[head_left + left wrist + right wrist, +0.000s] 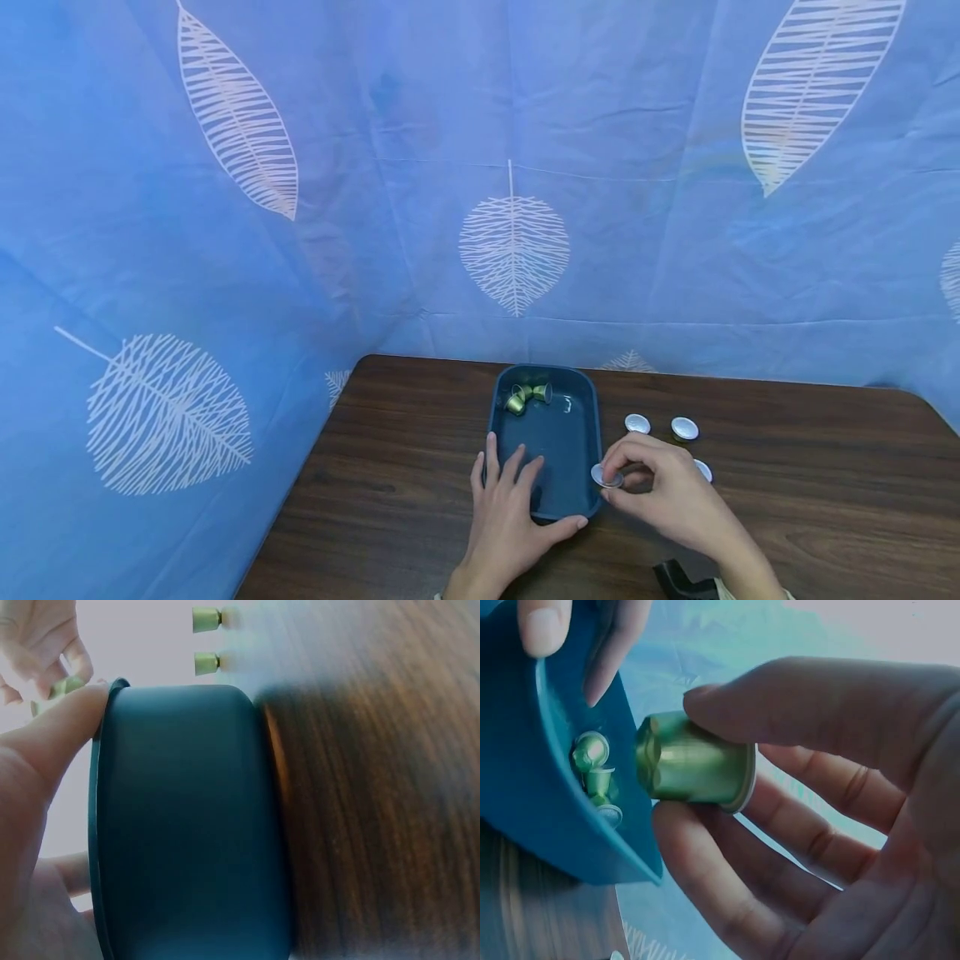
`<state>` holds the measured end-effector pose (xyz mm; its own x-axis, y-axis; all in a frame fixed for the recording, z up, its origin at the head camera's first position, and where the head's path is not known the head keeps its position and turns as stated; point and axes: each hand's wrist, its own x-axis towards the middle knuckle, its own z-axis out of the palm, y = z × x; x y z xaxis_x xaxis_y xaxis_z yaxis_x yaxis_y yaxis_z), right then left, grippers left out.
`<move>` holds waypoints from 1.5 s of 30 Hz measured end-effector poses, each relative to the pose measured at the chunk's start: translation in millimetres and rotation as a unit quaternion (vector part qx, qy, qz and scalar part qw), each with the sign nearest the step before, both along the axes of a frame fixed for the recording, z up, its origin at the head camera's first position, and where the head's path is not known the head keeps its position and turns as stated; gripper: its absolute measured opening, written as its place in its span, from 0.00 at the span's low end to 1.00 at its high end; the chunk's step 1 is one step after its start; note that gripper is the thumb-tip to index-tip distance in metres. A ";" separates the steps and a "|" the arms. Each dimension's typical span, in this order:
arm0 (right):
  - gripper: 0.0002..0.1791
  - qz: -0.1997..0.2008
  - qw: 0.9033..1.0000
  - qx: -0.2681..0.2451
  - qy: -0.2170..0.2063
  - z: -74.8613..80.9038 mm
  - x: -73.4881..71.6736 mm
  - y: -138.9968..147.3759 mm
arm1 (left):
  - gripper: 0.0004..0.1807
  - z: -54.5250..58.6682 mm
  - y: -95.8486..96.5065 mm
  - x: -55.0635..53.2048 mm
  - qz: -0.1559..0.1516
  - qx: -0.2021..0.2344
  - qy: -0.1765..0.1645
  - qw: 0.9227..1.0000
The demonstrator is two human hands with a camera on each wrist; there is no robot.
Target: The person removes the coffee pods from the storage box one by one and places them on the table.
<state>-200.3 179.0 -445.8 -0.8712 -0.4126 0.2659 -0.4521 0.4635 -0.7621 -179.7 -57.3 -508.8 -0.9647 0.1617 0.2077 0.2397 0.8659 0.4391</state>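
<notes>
My right hand pinches a green coffee capsule between thumb and fingers, just above the right rim of a dark blue tray. In the head view the silvery lid of this capsule faces up. My left hand rests at the tray's near left end, fingers spread over it and thumb lying on the near rim. Several green capsules lie tipped over in the tray's far end. Right of the tray, three more capsules stand lid up on the table: a left one, a right one and one partly behind my right hand.
The dark wooden table carries the tray near its back edge. A blue curtain with white leaf prints hangs behind and to the left. Something black sits by my right wrist.
</notes>
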 end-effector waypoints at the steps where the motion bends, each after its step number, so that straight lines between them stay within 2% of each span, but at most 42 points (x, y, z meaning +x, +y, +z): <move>1: 0.17 -0.008 1.000 0.006 0.003 -0.4 0.7 0.8 | 0.47 0.1 -0.1 0.0 0.000 0.000 -0.001 1.000; 7: 0.20 -0.045 0.997 0.045 0.039 -5.8 0.8 5.2 | 0.47 1.3 -0.7 -1.3 0.002 -0.004 -0.005 1.000; 13: 0.23 -0.071 0.993 0.060 0.073 -12.2 2.0 9.7 | 0.47 2.2 -0.7 -1.4 0.003 -0.002 -0.014 1.000; 18: 0.22 -0.113 0.990 0.078 0.037 -17.1 3.2 14.7 | 0.48 1.2 -0.8 -2.4 0.003 0.001 -0.012 1.000; 23: 0.18 -0.157 0.982 0.101 0.006 -22.1 2.6 20.0 | 0.48 0.7 -1.9 -3.2 0.002 0.001 -0.015 1.000; 37: 0.17 -0.208 0.966 0.152 0.020 -38.0 -6.3 26.7 | 0.48 -1.1 -0.5 -4.6 0.003 -0.003 -0.012 1.000; 42: 0.17 -0.214 0.964 0.155 0.020 -44.3 -7.1 26.0 | 0.48 -2.0 -0.2 -4.2 0.002 -0.005 -0.011 1.000; 45: 0.18 -0.211 0.964 0.155 0.037 -49.9 -7.3 24.2 | 0.48 -1.8 0.3 -3.9 0.001 -0.004 -0.018 1.000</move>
<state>-207.6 203.2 -495.8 -0.9623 -0.0962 0.2544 -0.2218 0.8189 -0.5294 -183.6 -57.0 -510.6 -0.9719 0.1609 0.1720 0.2219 0.8701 0.4401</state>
